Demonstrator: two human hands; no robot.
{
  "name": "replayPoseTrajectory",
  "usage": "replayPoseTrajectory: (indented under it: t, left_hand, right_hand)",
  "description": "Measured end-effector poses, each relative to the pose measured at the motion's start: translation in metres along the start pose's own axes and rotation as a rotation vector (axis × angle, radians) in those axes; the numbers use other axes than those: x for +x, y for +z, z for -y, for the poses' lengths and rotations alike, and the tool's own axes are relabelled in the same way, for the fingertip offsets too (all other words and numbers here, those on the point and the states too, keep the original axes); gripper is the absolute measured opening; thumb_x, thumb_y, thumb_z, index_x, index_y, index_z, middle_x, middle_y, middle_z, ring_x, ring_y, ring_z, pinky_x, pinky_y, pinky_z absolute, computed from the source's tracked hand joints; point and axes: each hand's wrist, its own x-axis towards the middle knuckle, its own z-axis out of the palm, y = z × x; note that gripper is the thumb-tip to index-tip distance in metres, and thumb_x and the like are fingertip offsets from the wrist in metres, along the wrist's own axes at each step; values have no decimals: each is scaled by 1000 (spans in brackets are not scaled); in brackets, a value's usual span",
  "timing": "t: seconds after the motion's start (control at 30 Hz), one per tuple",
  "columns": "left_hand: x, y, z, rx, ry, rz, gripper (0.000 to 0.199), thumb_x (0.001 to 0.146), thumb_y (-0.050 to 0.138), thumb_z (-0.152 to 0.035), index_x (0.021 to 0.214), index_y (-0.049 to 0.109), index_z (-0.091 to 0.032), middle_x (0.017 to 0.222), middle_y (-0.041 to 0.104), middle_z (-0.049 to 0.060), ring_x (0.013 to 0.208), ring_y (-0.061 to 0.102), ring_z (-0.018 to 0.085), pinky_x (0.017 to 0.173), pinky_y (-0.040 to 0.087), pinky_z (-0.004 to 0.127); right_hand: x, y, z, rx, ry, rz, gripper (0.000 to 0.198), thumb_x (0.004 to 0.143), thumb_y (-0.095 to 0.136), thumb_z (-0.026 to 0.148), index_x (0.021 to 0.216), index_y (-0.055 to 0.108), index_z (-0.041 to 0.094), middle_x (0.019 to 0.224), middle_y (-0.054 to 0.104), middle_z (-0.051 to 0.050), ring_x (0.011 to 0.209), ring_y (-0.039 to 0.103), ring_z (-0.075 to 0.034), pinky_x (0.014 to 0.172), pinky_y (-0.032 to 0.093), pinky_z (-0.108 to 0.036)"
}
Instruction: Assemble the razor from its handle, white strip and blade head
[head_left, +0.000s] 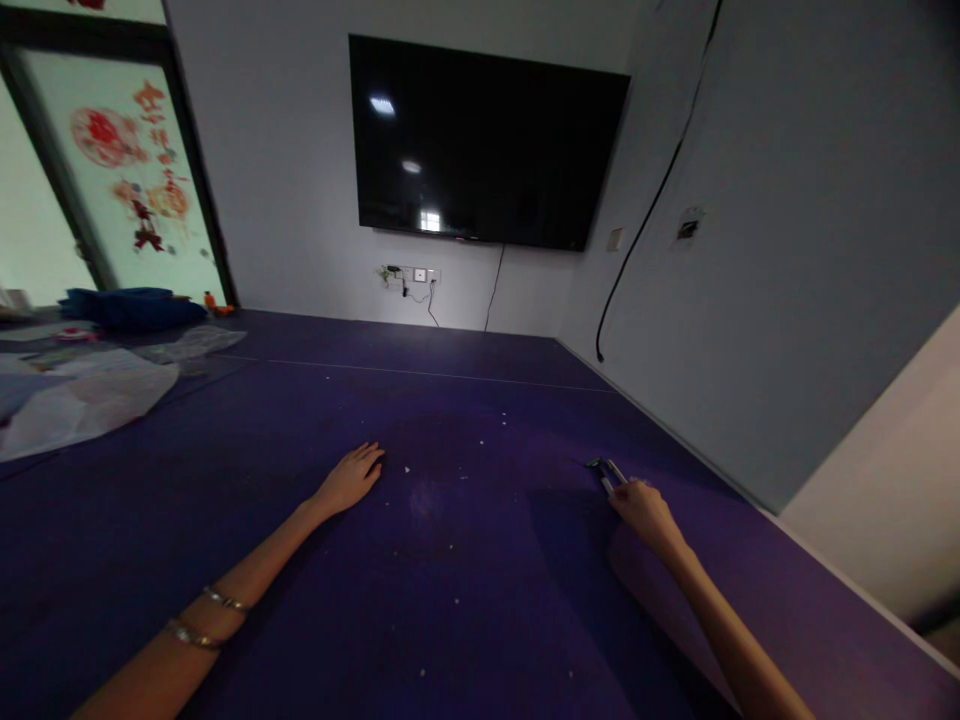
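Fingers of the right hand (pixel 645 510) are drawn together around a small slim tool (pixel 607 486), gripping its near end. Two pale, narrow arms of the tool project beyond the fingertips toward the far left; its exact type is too small to tell. At its far tip sits a small dark-green part (pixel 592 463), just ahead of the fingers; whether it belongs to the tool cannot be determined. Whether the right hand touches the purple surface (pixel 480 640) below it also cannot be confirmed.

Fingers of the left hand (pixel 349 482) are extended and lie close together, palm down on the surface, holding nothing visible. This hand is well apart from the tool, off to its left. Two metallic bracelets (pixel 225 600) encircle the left forearm.

Small white specks (pixel 407 470) are scattered between the hands, one just right of the left fingertips. A thin pale line crosses the surface beyond both hands.

At far left lie crumpled translucent sheets (pixel 105 400), with a dark-blue cloth bundle (pixel 139 309) behind them and a small orange item (pixel 210 301) to its right. Farther out, a dark television (pixel 487 140) is mounted on the far wall, with sockets (pixel 420 274) beneath. A black cable (pixel 679 146) hangs along the right wall. A door panel at far left bears red decorations (pixel 103 137).
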Motion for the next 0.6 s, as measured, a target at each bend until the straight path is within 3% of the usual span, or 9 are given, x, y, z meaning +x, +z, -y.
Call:
replayPoseTrajectory:
  t: [0.2,0.6]
  left_hand:
    - [0,-1,-1,5,-6,3,46,87,30,-35,120,53,-13,133,48,11,127,38,23,106,29,39]
    - [1,3,3,-40,11,-33,45,86,32,-36,119,54,-15,132,49,11,126,39,23,105,30,40]
  right_hand:
    - [-4,0,0,-49,-52,1,23,72,47,15,73,70,16,72,69,-11,72,66,-23,56,39,-24]
    - [-4,8,-6,17,-58,-38,26,73,48,14,82,72,19,76,71,-9,75,67,-23,59,42,-25]
